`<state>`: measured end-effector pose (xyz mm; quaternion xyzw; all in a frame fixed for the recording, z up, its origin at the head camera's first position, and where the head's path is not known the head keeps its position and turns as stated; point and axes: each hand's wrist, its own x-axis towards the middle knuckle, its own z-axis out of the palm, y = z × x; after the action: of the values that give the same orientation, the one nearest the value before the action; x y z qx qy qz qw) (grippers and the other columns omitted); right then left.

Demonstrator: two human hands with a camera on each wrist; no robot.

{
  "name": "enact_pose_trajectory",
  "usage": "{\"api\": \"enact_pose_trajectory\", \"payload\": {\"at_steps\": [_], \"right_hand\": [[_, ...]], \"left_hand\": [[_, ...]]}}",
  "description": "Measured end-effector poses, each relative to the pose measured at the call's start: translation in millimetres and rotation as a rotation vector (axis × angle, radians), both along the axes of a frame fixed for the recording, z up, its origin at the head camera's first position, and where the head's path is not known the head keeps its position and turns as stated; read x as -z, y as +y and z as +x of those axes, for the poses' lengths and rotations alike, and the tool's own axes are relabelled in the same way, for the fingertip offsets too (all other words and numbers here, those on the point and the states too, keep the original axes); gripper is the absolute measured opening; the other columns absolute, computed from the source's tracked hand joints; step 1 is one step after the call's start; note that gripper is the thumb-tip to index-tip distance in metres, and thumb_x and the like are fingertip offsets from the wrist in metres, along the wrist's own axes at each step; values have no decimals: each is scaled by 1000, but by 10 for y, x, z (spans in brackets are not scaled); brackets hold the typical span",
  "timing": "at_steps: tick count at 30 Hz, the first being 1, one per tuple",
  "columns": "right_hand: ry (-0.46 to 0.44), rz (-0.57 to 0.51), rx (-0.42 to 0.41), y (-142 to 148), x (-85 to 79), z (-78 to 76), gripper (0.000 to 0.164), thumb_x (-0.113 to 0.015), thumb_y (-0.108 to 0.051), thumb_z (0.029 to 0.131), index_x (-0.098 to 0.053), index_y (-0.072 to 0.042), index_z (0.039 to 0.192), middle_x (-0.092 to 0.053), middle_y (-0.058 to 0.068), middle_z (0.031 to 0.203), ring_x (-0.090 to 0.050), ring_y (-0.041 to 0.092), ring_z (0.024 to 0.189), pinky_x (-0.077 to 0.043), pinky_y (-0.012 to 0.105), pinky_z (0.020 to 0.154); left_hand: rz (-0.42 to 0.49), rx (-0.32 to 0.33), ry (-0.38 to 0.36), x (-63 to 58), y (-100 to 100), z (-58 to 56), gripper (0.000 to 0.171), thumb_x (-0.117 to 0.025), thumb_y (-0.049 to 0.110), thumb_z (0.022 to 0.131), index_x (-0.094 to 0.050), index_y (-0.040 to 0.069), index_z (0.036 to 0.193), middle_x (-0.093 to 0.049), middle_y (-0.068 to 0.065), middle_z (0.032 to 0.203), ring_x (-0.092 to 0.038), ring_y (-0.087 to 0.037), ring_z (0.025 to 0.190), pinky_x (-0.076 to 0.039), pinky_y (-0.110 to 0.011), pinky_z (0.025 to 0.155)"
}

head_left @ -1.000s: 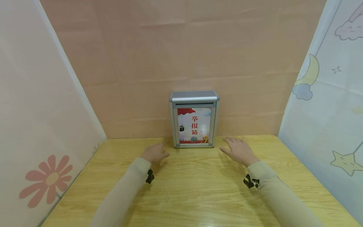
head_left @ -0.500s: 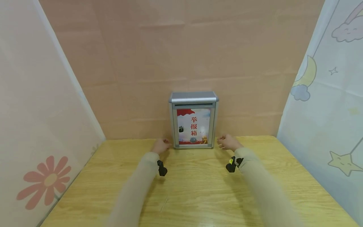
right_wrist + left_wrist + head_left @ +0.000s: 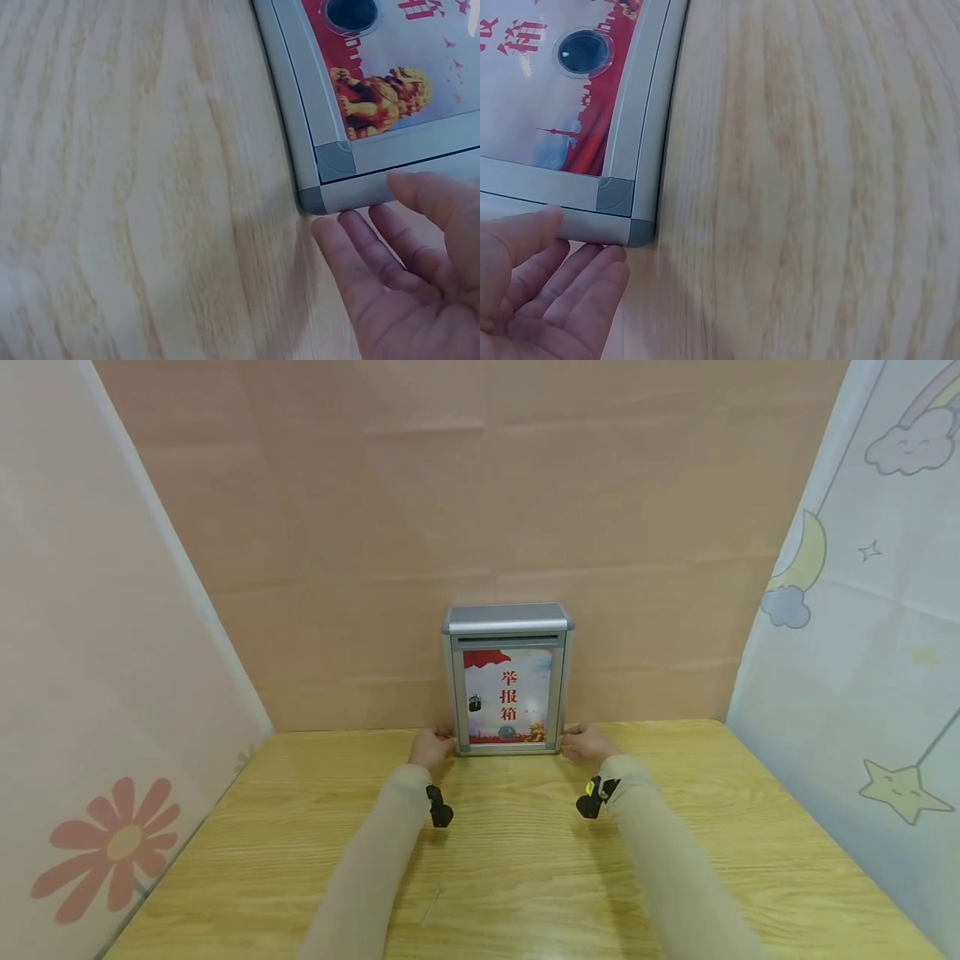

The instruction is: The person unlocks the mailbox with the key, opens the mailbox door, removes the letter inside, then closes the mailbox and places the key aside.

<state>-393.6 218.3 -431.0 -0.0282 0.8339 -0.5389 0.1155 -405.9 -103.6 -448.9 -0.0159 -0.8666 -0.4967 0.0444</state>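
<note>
A grey metal report box [image 3: 531, 691] with a slot along its upper front stands upright against the back wall. Its white front panel has red Chinese characters and a round window [image 3: 583, 52]. My left hand [image 3: 431, 748] grips the lower left side of the box, thumb [image 3: 532, 229] on the frame's edge and fingertips against the side wall. On the opposite lower side, my right hand [image 3: 589, 743] holds the box likewise, its thumb [image 3: 420, 193] on the frame and the other fingers at the side. A small dark lock [image 3: 475, 702] sits on the panel's left.
The box stands at the back of a wood-grain table [image 3: 510, 877]. Behind it rises a pinkish-tan cloth wall [image 3: 480, 485]. Pale printed cloths flank the table, a flower [image 3: 112, 847] on the left one and a star [image 3: 903, 789] on the right one.
Both hands have moved inward from beside the box until they meet its lower sides, their fingers drawing in from a spread pose. The box has stayed in place.
</note>
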Motion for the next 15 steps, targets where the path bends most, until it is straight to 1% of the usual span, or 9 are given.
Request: {"api": "enact_pose_trajectory", "payload": {"at_steps": [1, 3, 7, 9, 12, 15], "right_hand": [[18, 25, 13, -9, 3, -4, 48, -47, -12, 100, -37, 20, 134, -47, 36, 133, -57, 41, 116, -54, 36, 90], [37, 41, 41, -38, 2, -4, 47, -48, -13, 100, -40, 20, 133, -48, 36, 132, -59, 40, 114, -54, 36, 89], [58, 46, 73, -86, -30, 15, 45, -48, -12, 100, -42, 20, 130, -48, 37, 131, -59, 41, 114, -53, 40, 93], [70, 54, 65, -95, -53, 36, 44, -48, -12, 101, -42, 21, 129, -48, 37, 130, -58, 42, 115, -51, 43, 95], [111, 116, 34, -69, -78, 85, 44, -50, -14, 101, -44, 20, 128, -50, 37, 127, -58, 43, 114, -51, 46, 94], [123, 169, 6, -26, -83, 138, 44, -52, -18, 101, -46, 17, 126, -52, 34, 126, -59, 41, 112, -51, 47, 93]], "left_hand": [[-7, -11, 0, -3, 1, -13, 28, -66, 15, 90, -65, -5, 109, -68, -20, 103, -65, -33, 95, -54, -41, 81], [-20, -28, -6, -26, 11, -26, 27, -66, 17, 90, -66, -4, 107, -69, -19, 103, -64, -32, 94, -54, -41, 79], [-33, -62, -7, -73, 24, -33, 25, -67, 19, 91, -69, -2, 103, -69, -17, 101, -64, -31, 91, -53, -41, 76], [-41, -77, 6, -96, 26, -27, 24, -68, 20, 90, -70, -2, 100, -70, -16, 99, -63, -30, 89, -53, -41, 75], [-64, -85, 32, -117, 26, 8, 22, -69, 19, 89, -71, -2, 95, -70, -15, 95, -63, -29, 87, -52, -39, 74], [-70, -63, 40, -146, 16, 72, 21, -70, 17, 89, -71, -3, 94, -70, -15, 92, -63, -27, 84, -52, -37, 72]]}}
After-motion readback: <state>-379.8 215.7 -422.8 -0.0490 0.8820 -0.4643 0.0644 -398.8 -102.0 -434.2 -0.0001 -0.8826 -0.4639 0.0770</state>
